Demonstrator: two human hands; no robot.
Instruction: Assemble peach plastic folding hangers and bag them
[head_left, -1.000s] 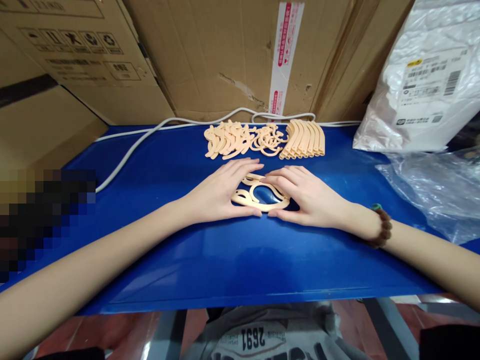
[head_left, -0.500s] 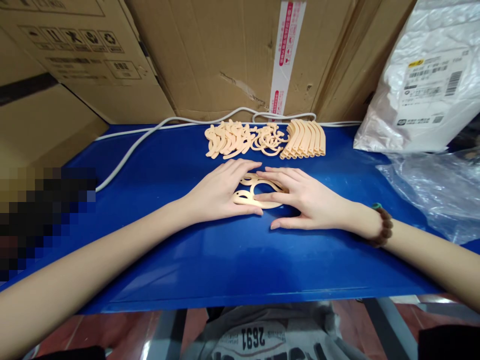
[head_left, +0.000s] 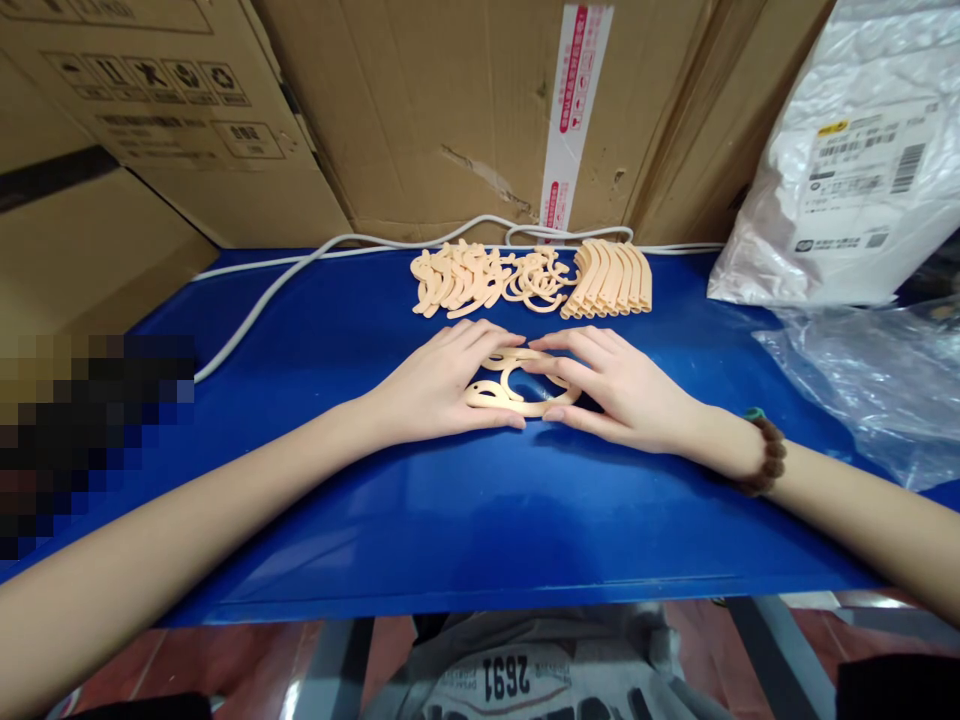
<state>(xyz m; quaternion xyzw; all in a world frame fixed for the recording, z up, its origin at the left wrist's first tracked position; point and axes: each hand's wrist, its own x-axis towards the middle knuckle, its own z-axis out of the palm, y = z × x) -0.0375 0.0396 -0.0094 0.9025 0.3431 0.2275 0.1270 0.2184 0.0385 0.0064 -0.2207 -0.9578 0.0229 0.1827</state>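
A beige plastic folding hanger, with curved arms and a hook-like curl inside, lies on the blue tabletop. My left hand curves round its left end, fingers along the far side and thumb along the near side. From the right, my right hand grips it, with the thumb on the near edge and fingers reaching across the top. Both palms and fingers hide its ends. Behind my hands are loose beige hooks, a heap of wavy curved pieces and a neat row of curved arms.
A white cable runs along the back edge and down the left side. Cardboard boxes stand behind. On the right are a white plastic mailing bag and a clear plastic bag.
My right thumb has moved up from the tabletop onto the hanger's near edge, and the right fingers have shifted, showing more of its ring. My left hand stays nearly still.
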